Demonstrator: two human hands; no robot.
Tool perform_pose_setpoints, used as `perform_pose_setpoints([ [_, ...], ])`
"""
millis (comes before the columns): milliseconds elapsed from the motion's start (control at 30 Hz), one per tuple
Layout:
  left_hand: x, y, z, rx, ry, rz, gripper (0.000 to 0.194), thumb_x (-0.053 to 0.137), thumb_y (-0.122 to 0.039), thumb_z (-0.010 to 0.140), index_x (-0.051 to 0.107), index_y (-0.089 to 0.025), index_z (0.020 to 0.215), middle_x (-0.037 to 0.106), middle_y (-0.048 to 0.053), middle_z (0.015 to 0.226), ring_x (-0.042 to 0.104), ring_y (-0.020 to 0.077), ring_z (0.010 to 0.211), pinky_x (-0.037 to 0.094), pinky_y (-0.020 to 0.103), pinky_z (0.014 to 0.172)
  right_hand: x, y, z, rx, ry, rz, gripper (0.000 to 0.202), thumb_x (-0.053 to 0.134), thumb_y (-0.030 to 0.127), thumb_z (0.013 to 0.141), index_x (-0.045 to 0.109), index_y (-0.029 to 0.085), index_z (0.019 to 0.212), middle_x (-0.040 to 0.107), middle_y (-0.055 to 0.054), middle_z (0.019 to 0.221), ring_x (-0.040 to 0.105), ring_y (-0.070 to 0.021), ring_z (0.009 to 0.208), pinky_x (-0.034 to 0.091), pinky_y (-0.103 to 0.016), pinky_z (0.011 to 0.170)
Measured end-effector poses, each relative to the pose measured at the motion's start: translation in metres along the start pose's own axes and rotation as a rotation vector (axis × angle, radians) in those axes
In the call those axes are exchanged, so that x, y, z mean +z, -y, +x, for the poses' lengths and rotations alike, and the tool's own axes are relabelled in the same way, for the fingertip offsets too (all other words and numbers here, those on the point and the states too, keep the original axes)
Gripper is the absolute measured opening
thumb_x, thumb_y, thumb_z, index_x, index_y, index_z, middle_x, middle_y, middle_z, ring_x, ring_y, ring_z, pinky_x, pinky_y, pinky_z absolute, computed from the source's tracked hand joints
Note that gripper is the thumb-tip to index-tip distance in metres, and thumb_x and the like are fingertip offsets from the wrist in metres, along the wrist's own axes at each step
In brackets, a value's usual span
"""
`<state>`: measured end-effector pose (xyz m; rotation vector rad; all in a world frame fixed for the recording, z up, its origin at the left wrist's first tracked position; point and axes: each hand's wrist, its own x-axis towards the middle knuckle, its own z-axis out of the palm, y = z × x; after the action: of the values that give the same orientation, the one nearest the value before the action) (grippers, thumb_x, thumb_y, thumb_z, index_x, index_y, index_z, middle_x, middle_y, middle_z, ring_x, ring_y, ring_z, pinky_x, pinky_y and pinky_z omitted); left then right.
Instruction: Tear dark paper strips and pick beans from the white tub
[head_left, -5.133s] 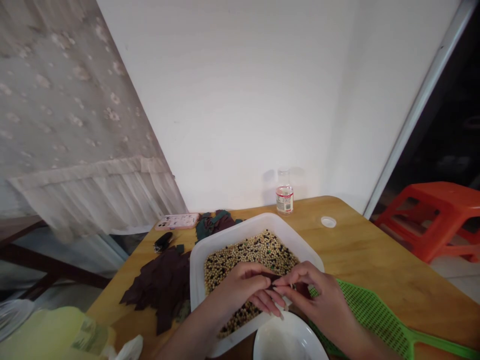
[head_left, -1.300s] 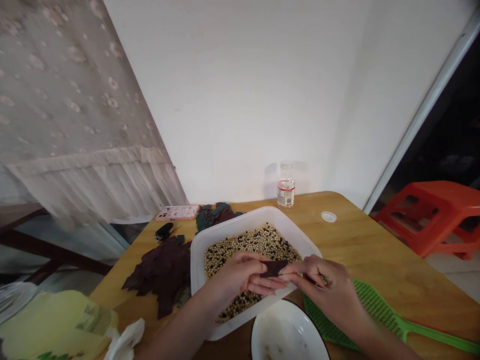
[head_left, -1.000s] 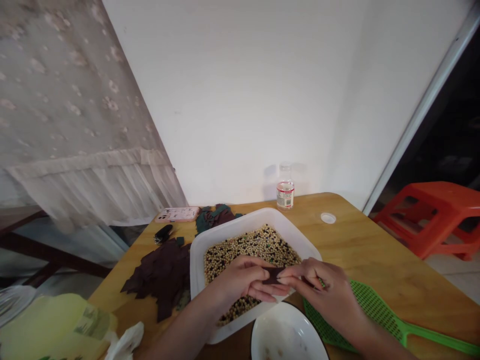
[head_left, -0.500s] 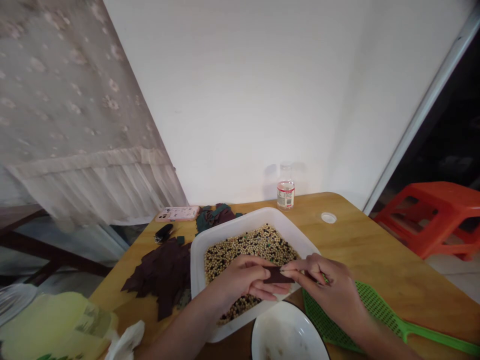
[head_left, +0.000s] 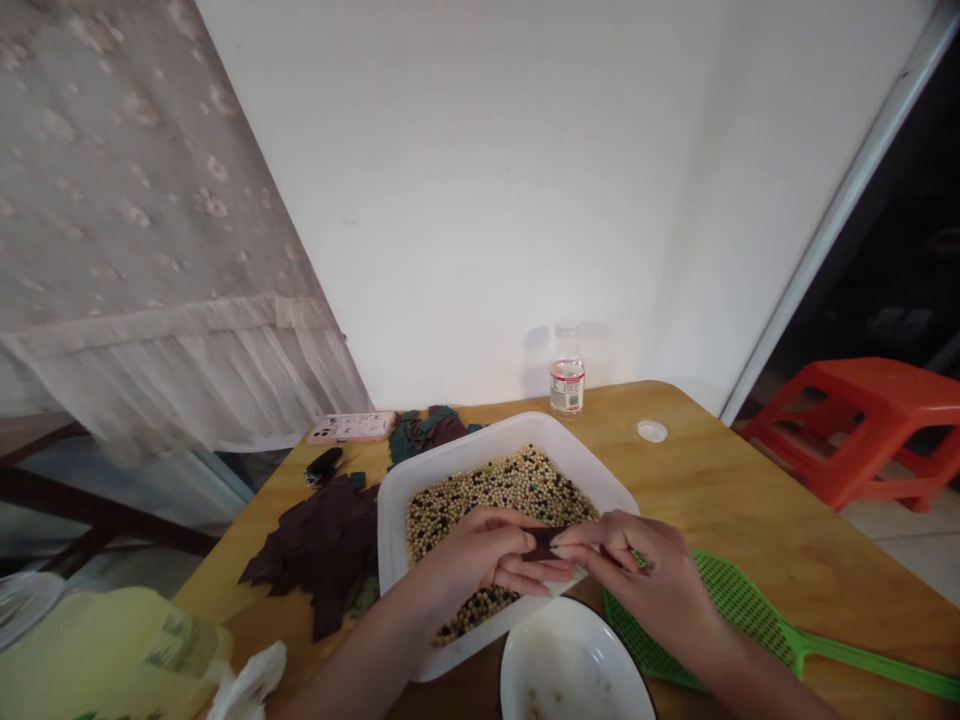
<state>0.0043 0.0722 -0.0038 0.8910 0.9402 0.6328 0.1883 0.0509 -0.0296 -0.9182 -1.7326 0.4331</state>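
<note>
Between both hands is a small dark brown piece of fabric (head_left: 541, 544), held over the front right part of a white plastic tray (head_left: 396, 540). My left hand (head_left: 491, 550) pinches its left end between thumb and fingers. At its right side, the fingertips of my right hand (head_left: 626, 550) are pressed on the piece. Small cream and black beads (head_left: 487, 490) fill the tray's bottom. Just below the hands stands a white bowl (head_left: 570, 650) with a dark rim and small brownish bits inside. A pile of dark brown fabric pieces (head_left: 326, 545) lies left of the tray.
A green fly swatter (head_left: 750, 610) lies under my right forearm. Behind the tray are dark green pieces (head_left: 420, 435), a clear bottle (head_left: 567, 385) and a white cap (head_left: 652, 431). A phone (head_left: 352, 427), keys (head_left: 324, 466) and a yellowish container (head_left: 105, 650) are left.
The view has shifted slightly. Both hands stay on the brown piece over the tray, with only small finger movement.
</note>
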Motion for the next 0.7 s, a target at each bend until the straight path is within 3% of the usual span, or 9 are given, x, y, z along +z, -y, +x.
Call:
perform_pose_setpoints([
  [267, 0.0002, -0.0009, -0.0009, 0.006, -0.009, 0.009, 0.023, 0.064, -0.019, 0.065, 0.062, -0.011, 0.086, 0.073, 0.010, 0.068, 0.072, 0.0253, 0.075, 0.055, 0.037, 0.072, 0.0024, -0.0009, -0.0020, -0.025, 0.006, -0.043, 0.039, 0.063, 0.019, 0.079, 0.033, 0.022, 0.054, 0.072, 0.003, 0.064, 0.066, -0.0121, 0.049, 0.047, -0.021, 0.044],
  [433, 0.0003, -0.0005, -0.0002, -0.001, -0.001, 0.000, 0.021, 0.063, -0.019, 0.065, 0.062, -0.011, 0.084, 0.073, 0.011, 0.067, 0.072, 0.0251, 0.075, 0.055, 0.033, 0.068, 0.0001, -0.0016, -0.0003, 0.036, -0.036, 0.021, 0.042, 0.063, 0.021, 0.080, 0.029, 0.023, 0.055, 0.072, 0.003, 0.063, 0.072, -0.0152, 0.065, 0.050, -0.020, 0.050],
  [600, 0.0014, -0.0010, -0.0011, 0.013, -0.013, -0.001, 0.021, 0.064, -0.018, 0.064, 0.062, -0.011, 0.084, 0.073, 0.009, 0.066, 0.072, 0.0245, 0.073, 0.054, 0.033, 0.068, 0.0028, -0.0025, -0.0016, -0.005, -0.001, -0.067, 0.034, 0.063, 0.023, 0.080, 0.041, 0.022, 0.054, 0.070, 0.002, 0.060, 0.065, -0.0120, 0.046, 0.046, -0.021, 0.043],
  [700, 0.0021, -0.0017, -0.0015, 0.011, -0.010, 0.003, 0.022, 0.063, -0.020, 0.065, 0.062, -0.011, 0.085, 0.073, 0.010, 0.066, 0.072, 0.0240, 0.073, 0.054, 0.032, 0.066, 0.0036, -0.0026, -0.0019, 0.035, -0.029, -0.006, 0.036, 0.062, 0.022, 0.080, 0.037, 0.023, 0.054, 0.071, 0.001, 0.060, 0.070, -0.0152, 0.057, 0.050, -0.022, 0.047],
])
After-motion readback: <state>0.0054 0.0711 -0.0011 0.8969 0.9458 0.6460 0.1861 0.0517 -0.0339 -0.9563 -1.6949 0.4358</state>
